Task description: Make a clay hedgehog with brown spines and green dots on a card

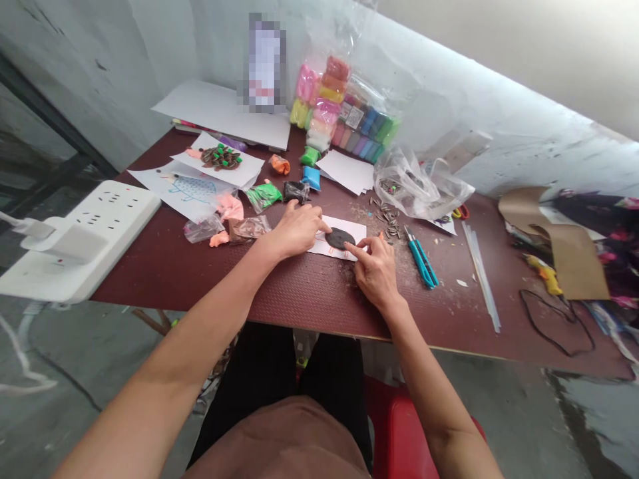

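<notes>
A flattened dark oval of modelling clay lies on a small white paper near the front of the table. From the left, my left hand reaches in with a fingertip at the clay's left edge, its fingers apart. My right hand has its index finger stretched out to the clay's lower right edge, while its other fingers are bent. Neither hand grips anything. Just beyond my left hand are a black clay packet, a green packet and a blue packet.
Sunflower seeds are scattered beside a plastic bag. A teal utility knife, glue sticks and a yellow glue gun lie rightward. At the left stands a power strip; a seed-covered clay figure sits behind on paper.
</notes>
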`<action>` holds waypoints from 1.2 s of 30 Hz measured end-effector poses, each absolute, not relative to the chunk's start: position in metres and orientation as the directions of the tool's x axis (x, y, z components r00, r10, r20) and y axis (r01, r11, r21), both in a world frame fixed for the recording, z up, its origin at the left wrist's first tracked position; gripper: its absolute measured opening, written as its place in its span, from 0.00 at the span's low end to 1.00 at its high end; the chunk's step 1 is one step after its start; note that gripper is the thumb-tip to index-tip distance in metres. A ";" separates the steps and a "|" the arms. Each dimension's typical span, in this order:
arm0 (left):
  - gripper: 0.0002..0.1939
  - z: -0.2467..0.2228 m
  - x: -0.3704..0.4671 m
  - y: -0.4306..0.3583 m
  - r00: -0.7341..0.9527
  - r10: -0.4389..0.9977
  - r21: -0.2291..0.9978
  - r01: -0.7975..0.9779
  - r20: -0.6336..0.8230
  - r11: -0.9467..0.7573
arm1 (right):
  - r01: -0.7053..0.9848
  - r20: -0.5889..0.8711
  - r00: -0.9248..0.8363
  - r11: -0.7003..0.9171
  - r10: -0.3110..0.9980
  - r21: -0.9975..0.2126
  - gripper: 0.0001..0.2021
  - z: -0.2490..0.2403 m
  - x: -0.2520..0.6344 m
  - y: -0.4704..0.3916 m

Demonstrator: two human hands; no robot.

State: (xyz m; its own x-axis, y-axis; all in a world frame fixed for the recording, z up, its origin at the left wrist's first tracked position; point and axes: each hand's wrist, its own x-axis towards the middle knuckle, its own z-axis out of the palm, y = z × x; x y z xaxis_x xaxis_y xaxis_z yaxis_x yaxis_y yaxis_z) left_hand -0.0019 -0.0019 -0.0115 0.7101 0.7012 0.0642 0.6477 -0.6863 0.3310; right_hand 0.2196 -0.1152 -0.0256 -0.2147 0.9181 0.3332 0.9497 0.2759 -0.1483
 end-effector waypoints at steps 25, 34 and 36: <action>0.26 -0.007 -0.001 -0.008 0.703 0.709 0.302 0.665 0.057 -0.683 | 0.981 0.287 -0.116 0.156 0.951 -0.119 0.27 -0.022 0.220 -0.104; 0.26 -0.006 0.001 -0.010 0.701 0.710 0.275 0.672 0.062 -0.688 | 0.989 0.247 -0.136 0.145 0.959 -0.017 0.27 -0.022 0.213 -0.099; 0.25 -0.008 0.001 -0.009 0.703 0.708 0.273 0.669 0.068 -0.691 | 0.990 0.265 -0.126 0.139 0.956 -0.030 0.27 -0.025 0.214 -0.099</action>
State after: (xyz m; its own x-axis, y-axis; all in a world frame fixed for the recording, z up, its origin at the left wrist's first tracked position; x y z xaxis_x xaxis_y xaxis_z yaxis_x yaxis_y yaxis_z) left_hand 0.0008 -0.0094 -0.0077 0.7031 0.7078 0.0683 0.6691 -0.6910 0.2734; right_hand 0.2139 -0.0985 -0.0251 -0.1264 0.9558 0.2654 0.9898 0.1392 -0.0299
